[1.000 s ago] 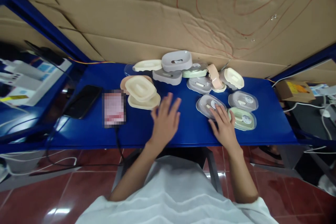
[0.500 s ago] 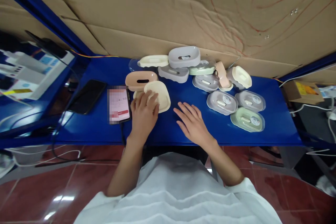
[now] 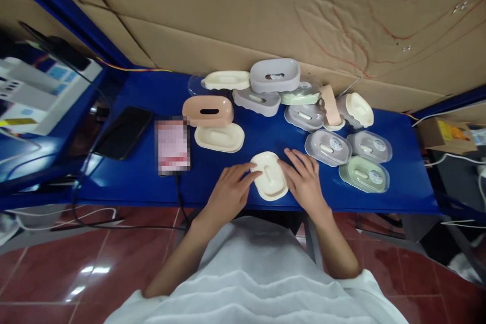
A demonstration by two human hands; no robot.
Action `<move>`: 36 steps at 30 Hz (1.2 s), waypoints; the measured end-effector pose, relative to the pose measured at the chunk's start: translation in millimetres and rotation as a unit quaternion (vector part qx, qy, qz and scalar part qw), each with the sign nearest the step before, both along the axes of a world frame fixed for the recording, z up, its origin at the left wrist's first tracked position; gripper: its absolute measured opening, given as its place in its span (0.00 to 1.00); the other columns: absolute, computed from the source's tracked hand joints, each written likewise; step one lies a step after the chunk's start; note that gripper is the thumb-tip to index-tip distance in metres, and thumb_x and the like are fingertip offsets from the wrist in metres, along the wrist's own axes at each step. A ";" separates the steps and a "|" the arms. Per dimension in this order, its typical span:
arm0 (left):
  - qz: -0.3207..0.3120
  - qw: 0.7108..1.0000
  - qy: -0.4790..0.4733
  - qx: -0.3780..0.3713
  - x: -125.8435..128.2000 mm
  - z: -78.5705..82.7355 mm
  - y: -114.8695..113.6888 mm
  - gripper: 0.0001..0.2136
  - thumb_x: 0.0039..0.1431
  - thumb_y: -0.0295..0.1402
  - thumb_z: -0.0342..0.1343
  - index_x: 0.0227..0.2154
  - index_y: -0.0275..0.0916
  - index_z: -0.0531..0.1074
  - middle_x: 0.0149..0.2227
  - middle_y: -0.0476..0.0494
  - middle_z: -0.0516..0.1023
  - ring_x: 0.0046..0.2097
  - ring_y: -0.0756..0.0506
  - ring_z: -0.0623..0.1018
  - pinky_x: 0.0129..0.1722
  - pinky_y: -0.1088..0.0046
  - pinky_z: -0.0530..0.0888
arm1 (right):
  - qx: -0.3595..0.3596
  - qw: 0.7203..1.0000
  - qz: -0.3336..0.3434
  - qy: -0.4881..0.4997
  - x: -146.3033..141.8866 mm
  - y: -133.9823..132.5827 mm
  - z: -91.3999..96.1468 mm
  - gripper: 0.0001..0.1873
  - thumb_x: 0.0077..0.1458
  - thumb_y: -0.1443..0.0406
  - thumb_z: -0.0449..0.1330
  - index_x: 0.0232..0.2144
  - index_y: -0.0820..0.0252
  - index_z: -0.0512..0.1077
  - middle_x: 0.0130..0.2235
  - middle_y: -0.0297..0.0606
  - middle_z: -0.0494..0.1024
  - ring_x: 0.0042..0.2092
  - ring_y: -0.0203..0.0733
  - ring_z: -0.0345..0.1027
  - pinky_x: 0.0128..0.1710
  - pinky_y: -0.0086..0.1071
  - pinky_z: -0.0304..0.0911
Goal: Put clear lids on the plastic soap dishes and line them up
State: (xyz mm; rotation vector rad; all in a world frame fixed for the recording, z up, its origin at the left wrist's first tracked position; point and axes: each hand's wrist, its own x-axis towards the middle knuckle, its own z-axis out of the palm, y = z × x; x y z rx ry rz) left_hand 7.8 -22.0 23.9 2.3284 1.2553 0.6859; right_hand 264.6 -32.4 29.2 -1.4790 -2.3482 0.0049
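Nearest the camera, a cream soap dish tray (image 3: pixel 269 175) lies flat at the front edge of the blue table (image 3: pixel 235 190), long axis running away from the person, with a raised oval in its middle. The left hand (image 3: pixel 227 194) rests beside it with fingers loosely spread, the index fingertip touching the tray's left rim. The right hand (image 3: pixel 306 182) lies on the other side, fingers fanned out flat, the inner ones touching the tray's right rim. Neither hand has closed around the tray (it sits on the table between them).

A little farther back on the left, a phone (image 3: pixel 173 145) with a blurred screen lies flat, its cable running off the front edge, and a black phone (image 3: pixel 125 132) lies beyond it to the left. Just right of the blurred phone sits a cream dish (image 3: pixel 219 137), with a pink soap box (image 3: pixel 208 110) close behind it.

On the right, a green lidded soap case (image 3: pixel 364 173) lies nearest, then two grey lidded cases (image 3: pixel 328 147) side by side.

Farthest back, against the cardboard wall (image 3: pixel 243 15), a heap of cream, grey and green dishes is piled, topped by a grey soap box (image 3: pixel 275 75) tilted toward the camera.
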 end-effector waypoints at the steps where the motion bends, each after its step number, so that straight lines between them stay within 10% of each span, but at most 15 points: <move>1: 0.038 0.999 0.012 0.010 -5.0 -0.8 2.8 0.23 0.70 0.22 0.46 0.61 0.46 0.75 0.64 0.37 0.77 0.63 0.36 0.76 0.59 0.52 0.72 | -0.002 1.000 -0.004 0.009 -0.3 -4.7 3.0 0.21 0.73 0.68 0.56 0.63 0.50 0.74 0.66 0.43 0.75 0.67 0.54 0.67 0.67 0.53 0.58; 5: 0.189 0.979 0.071 0.040 -18.5 -5.1 21.1 0.21 0.72 0.31 0.51 0.65 0.43 0.71 0.66 0.31 0.75 0.68 0.27 0.70 0.65 0.38 0.63 | -0.077 0.995 0.060 0.003 -14.0 -25.4 7.7 0.24 0.71 0.51 0.61 0.63 0.54 0.73 0.58 0.46 0.81 0.57 0.53 0.74 0.63 0.52 0.61; 13: -0.024 0.995 0.073 0.059 0.4 -7.3 -9.9 0.22 0.73 0.22 0.49 0.63 0.48 0.73 0.64 0.42 0.79 0.61 0.39 0.79 0.59 0.54 0.69 | -0.038 0.997 -0.052 0.031 33.7 -27.9 -12.3 0.20 0.74 0.67 0.54 0.63 0.52 0.73 0.66 0.43 0.76 0.66 0.53 0.70 0.66 0.55 0.60; 21: 0.073 0.994 0.045 0.066 -24.0 -14.7 -12.2 0.08 0.73 0.35 0.58 0.49 0.44 0.79 0.57 0.39 0.82 0.64 0.34 0.76 0.59 0.54 0.73 | -0.054 0.996 -0.016 0.070 39.0 -23.3 -17.4 0.24 0.73 0.69 0.50 0.65 0.54 0.72 0.65 0.42 0.77 0.69 0.50 0.66 0.68 0.52 0.64; 25: 0.099 0.988 0.054 0.109 -33.2 -13.2 -14.8 0.06 0.73 0.35 0.59 0.45 0.41 0.79 0.50 0.40 0.84 0.54 0.37 0.81 0.50 0.59 0.75 | -0.044 0.999 0.024 0.021 32.4 16.8 -3.2 0.23 0.74 0.68 0.49 0.65 0.55 0.72 0.66 0.42 0.76 0.69 0.50 0.66 0.68 0.50 0.63; 36: 0.033 0.992 0.037 0.115 -21.3 -20.0 -34.5 0.04 0.72 0.32 0.59 0.45 0.41 0.78 0.51 0.39 0.83 0.54 0.38 0.80 0.53 0.59 0.74 | 0.056 0.966 -0.234 -0.097 48.1 135.6 16.0 0.24 0.71 0.63 0.55 0.64 0.65 0.70 0.63 0.56 0.75 0.62 0.65 0.66 0.60 0.57 0.58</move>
